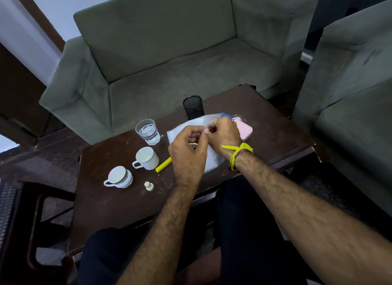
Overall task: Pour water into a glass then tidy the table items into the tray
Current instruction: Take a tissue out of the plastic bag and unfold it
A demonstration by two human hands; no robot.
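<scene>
A glass (147,132) with water in it stands on the dark wooden table (118,204). A white tray (180,132) lies at the table's middle, mostly covered by my hands. My left hand (187,151) and my right hand (222,134) meet above it, fingertips pinched together on something small and pale that I cannot make out. Left of the tray are a yellow stick (163,164), an upright white mug (147,158), an upside-down cup (118,177) and a small white knob-like piece (149,186).
A black mesh pen holder (193,108) stands behind the tray. A pink block (245,130) and a blue-capped clear item (224,115) sit beyond my right hand. A grey sofa (169,61) faces the table, an armchair (350,93) stands at right.
</scene>
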